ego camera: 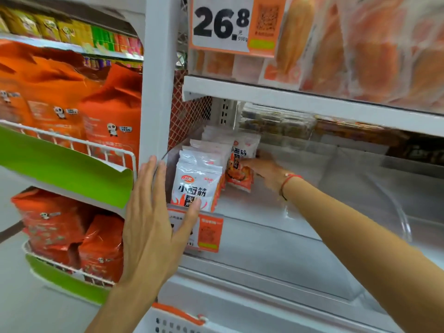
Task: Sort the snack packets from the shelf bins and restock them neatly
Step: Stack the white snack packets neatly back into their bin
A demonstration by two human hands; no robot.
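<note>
Nearest the camera, the left hand (153, 219) is held flat with fingers straight and spread. Its palm lies over the front lip of the clear bin (276, 239), its fingertips reach up beside the white post (156, 75), and its thumb tip touches the lower edge of the front packet (195, 186). This grip is apart and clasps nothing.

The front packet stands upright at the bin's left front corner, just behind the small price tag (209, 233) clipped on the lip. Behind it a row of white packets (211, 150) runs back along the bin's left wall, each upright and pressed to the next.

The right arm crosses the bin from the lower right, with a red cord (289, 182) at the wrist. The right hand (266, 170) is farther in, its fingers closed on a single packet (241, 164) just right of the row, about midway back. That packet leans slightly and touches the row on its left; the thumb is hidden behind it.

To the right of that packet the bin floor is bare across to the clear right wall, so the open room lies on that side. Above, the upper shelf edge (312, 102) overhangs the bin and leaves a low gap over the packets.

Farther off, a large price sign (221, 22) hangs over that shelf, and orange bags (72, 92) fill wire racks left of the post.
</note>
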